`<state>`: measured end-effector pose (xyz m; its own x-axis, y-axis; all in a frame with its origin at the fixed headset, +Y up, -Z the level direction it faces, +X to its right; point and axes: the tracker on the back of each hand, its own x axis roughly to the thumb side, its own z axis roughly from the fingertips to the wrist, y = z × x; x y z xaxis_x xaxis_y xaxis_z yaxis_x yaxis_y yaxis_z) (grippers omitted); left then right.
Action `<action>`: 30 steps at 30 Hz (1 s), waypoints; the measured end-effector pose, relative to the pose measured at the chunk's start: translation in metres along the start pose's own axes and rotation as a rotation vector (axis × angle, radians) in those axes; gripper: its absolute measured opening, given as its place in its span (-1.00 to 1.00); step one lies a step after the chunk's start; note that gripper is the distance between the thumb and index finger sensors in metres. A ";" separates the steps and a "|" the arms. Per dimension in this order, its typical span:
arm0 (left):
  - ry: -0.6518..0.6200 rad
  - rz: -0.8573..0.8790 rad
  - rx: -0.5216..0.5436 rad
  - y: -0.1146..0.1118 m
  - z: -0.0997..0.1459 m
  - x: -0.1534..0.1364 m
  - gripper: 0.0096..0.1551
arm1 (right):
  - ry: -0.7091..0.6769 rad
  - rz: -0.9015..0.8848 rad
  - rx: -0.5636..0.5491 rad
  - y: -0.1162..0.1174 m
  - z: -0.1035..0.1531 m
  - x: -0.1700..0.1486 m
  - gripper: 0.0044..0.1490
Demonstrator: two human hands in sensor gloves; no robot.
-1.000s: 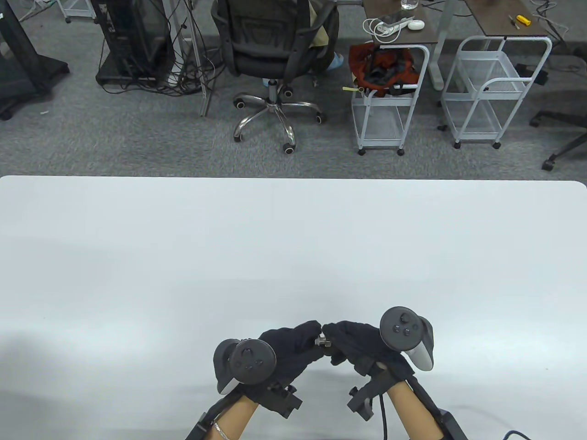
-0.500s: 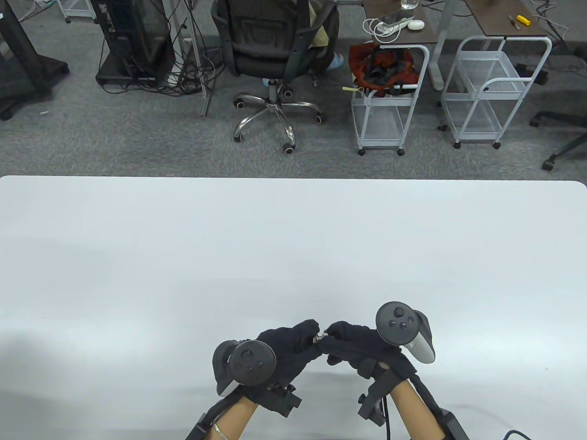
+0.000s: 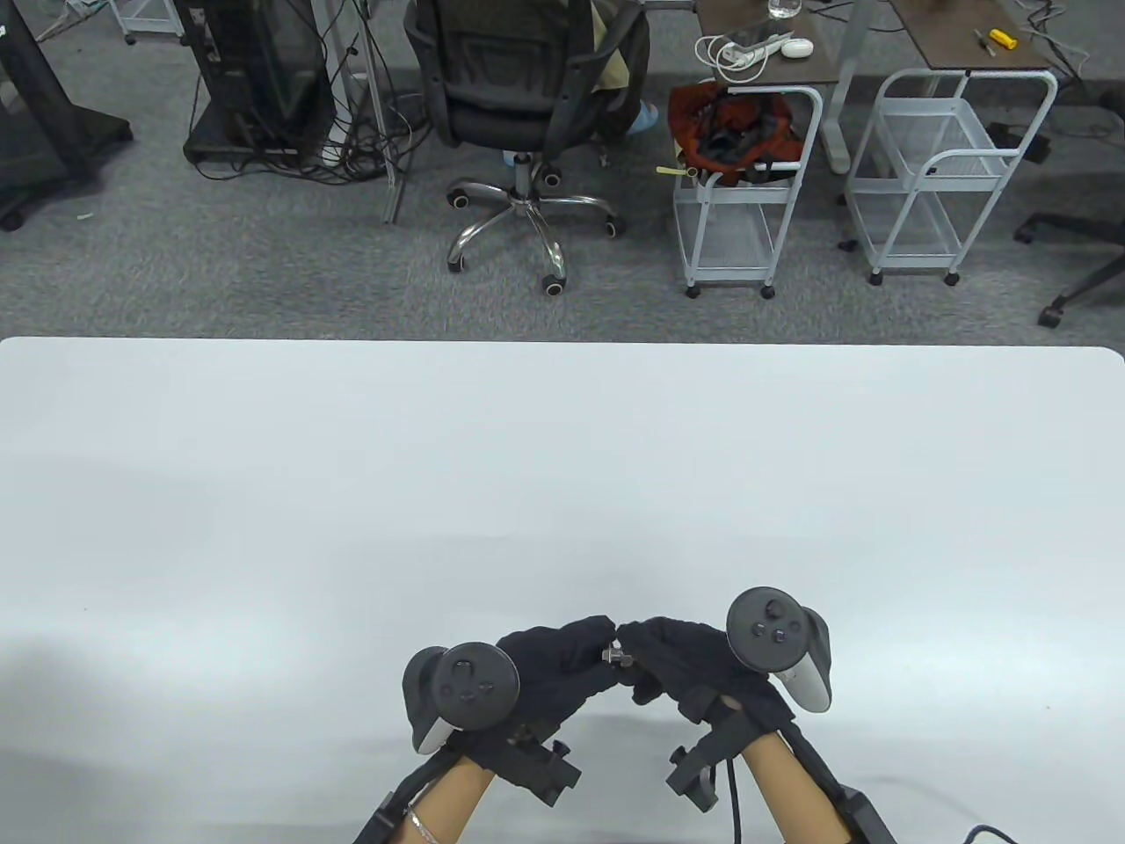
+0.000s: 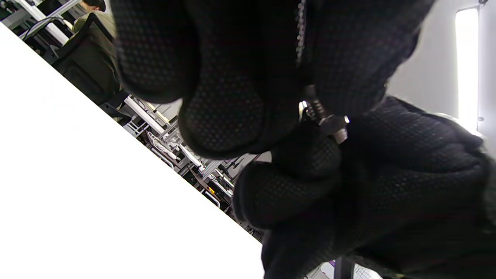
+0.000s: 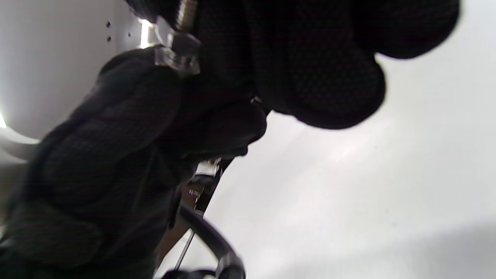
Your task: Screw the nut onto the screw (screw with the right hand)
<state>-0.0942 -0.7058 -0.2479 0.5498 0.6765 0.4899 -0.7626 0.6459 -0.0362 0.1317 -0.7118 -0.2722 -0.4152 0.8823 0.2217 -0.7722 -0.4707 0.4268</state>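
Both gloved hands meet near the table's front edge. A small metal screw (image 3: 611, 654) with a hex nut on its thread sits between their fingertips, above the table. My left hand (image 3: 562, 659) pinches the screw; in the left wrist view its thread (image 4: 314, 105) comes out from under my left fingers (image 4: 224, 112). My right hand (image 3: 672, 659) pinches the nut (image 4: 334, 124), which lies against the right fingers. In the right wrist view the nut (image 5: 180, 52) shows blurred at the top left, beside the left hand (image 5: 104, 155). Most of the screw is hidden by the gloves.
The white table (image 3: 562, 483) stretches bare ahead of and beside the hands. Beyond its far edge stand an office chair (image 3: 527, 97), two white wire carts (image 3: 747, 202) and desks on grey carpet.
My right hand rolled at the wrist half a second ago and has rolled back, its fingers staying on the nut. My left hand's tracker has shifted slightly left. The screw stays in place.
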 end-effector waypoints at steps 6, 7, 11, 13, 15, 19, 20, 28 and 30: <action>-0.023 -0.049 0.009 0.000 0.000 0.001 -0.46 | -0.011 0.016 -0.037 0.001 -0.001 -0.002 -0.42; -0.022 -0.015 0.005 0.000 -0.001 0.000 -0.46 | -0.009 -0.002 -0.087 0.002 0.000 -0.002 -0.42; 0.000 -0.049 0.027 0.001 0.000 0.000 -0.46 | -0.008 0.012 0.023 0.001 -0.001 0.000 -0.38; -0.022 -0.067 0.018 0.001 0.000 0.002 -0.47 | 0.010 0.051 0.103 0.000 -0.001 0.000 -0.40; -0.027 -0.052 0.016 0.000 0.000 0.003 -0.46 | -0.030 0.061 -0.022 -0.001 -0.001 -0.001 -0.41; -0.035 -0.008 0.001 -0.001 0.000 0.003 -0.47 | -0.010 -0.015 -0.058 -0.001 0.001 -0.004 -0.41; -0.032 -0.032 0.008 0.000 0.000 0.003 -0.47 | -0.011 -0.017 -0.002 -0.002 0.000 -0.004 -0.38; -0.027 -0.015 0.008 -0.001 0.000 0.003 -0.47 | -0.020 0.021 -0.111 0.001 0.000 -0.003 -0.40; -0.018 -0.051 0.026 0.001 0.000 0.002 -0.47 | -0.011 -0.002 0.019 0.001 -0.001 -0.002 -0.38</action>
<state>-0.0940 -0.7038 -0.2465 0.5818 0.6363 0.5066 -0.7427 0.6695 0.0121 0.1314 -0.7137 -0.2731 -0.4081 0.8834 0.2303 -0.7639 -0.4686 0.4438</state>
